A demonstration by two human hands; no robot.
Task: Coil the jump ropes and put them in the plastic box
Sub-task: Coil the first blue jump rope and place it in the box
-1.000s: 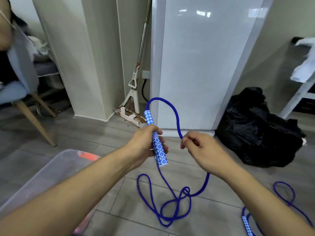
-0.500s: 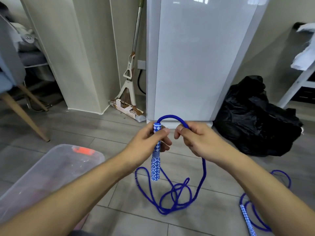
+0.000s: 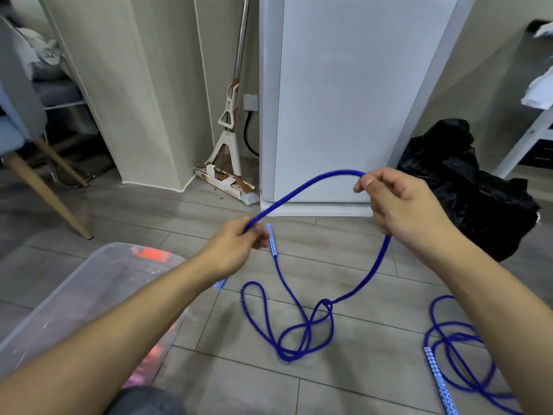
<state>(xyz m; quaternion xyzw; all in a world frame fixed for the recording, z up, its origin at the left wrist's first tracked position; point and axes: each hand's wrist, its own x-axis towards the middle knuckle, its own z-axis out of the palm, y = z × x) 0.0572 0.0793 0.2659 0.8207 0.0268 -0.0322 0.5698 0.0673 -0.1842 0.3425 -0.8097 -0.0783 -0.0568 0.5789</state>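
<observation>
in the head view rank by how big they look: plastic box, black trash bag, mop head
1. plastic box, though nearness to the camera inflates it
2. black trash bag
3. mop head, clearly smallest

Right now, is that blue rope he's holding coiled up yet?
Not yet: the blue jump rope sprawls in loose loops across the grey floor.

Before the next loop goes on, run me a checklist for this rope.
1. Left hand holds the rope's handle end: ok.
2. Right hand pinches the blue rope for a loop: ok.
3. Slack on the floor free of tangles: not ok, strands cross.
4. Plastic box open and beside the left arm: ok.
5. Second jump rope coiled: not ok, loose on the floor.
</observation>
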